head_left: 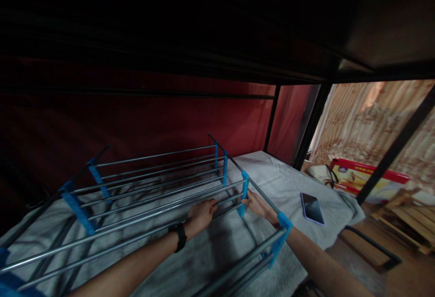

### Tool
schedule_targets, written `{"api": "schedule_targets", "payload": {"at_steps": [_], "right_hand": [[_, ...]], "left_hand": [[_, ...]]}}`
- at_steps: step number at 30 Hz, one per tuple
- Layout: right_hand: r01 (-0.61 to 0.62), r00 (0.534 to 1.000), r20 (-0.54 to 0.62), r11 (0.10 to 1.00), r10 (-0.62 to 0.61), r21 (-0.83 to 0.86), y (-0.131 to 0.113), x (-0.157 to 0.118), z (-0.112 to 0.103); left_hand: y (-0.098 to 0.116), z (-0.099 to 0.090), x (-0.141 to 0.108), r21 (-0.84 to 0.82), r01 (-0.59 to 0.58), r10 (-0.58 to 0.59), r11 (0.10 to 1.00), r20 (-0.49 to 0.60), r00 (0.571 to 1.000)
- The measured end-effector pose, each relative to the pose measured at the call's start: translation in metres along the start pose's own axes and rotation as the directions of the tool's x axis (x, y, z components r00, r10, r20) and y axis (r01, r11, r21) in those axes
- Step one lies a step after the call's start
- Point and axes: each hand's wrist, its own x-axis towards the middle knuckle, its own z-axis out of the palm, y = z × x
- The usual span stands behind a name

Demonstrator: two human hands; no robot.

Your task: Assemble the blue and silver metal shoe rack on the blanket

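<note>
A shoe rack point(152, 209) of grey metal tubes with blue plastic connectors lies across the bed. My left hand point(201, 214), with a black watch point(180, 237) on its wrist, has its fingers curled at one of the long tubes near the rack's right end. Reaching under the right side rail, my right hand point(257, 204) pinches a blue connector point(245, 188) where the long tubes meet it. Some of its fingers are hidden behind the connector. Another blue connector point(283, 222) sits nearer me, above my right forearm.
A grey blanket point(272, 170) covers the bed, and a phone point(312, 208) lies on it to the right. Black bed posts point(314, 122) and a dark upper bunk frame the space. A red and yellow box point(367, 179) and a wooden stool point(408, 215) stand beyond the bed.
</note>
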Motion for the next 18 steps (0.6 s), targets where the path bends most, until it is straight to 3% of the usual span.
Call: {"api": "schedule_targets", "payload": {"at_steps": [4, 13, 18], "right_hand": [[-0.002, 1.0, 0.007, 1.0, 0.002, 0.021, 0.0, 0.001, 0.0], [0.026, 0.999, -0.023, 0.997, -0.024, 0.073, 0.003, 0.0, 0.003], [0.037, 0.999, -0.03, 0.998, -0.035, 0.053, 0.012, 0.002, 0.005]], "left_hand": [[-0.004, -0.001, 0.004, 0.008, -0.028, 0.028, 1.0, -0.004, 1.0], [-0.009, -0.007, 0.01, -0.169, -0.053, 0.062, 0.984, 0.051, 0.997], [-0.011, -0.008, 0.012, -0.188, -0.044, 0.06, 0.981, 0.08, 0.995]]}}
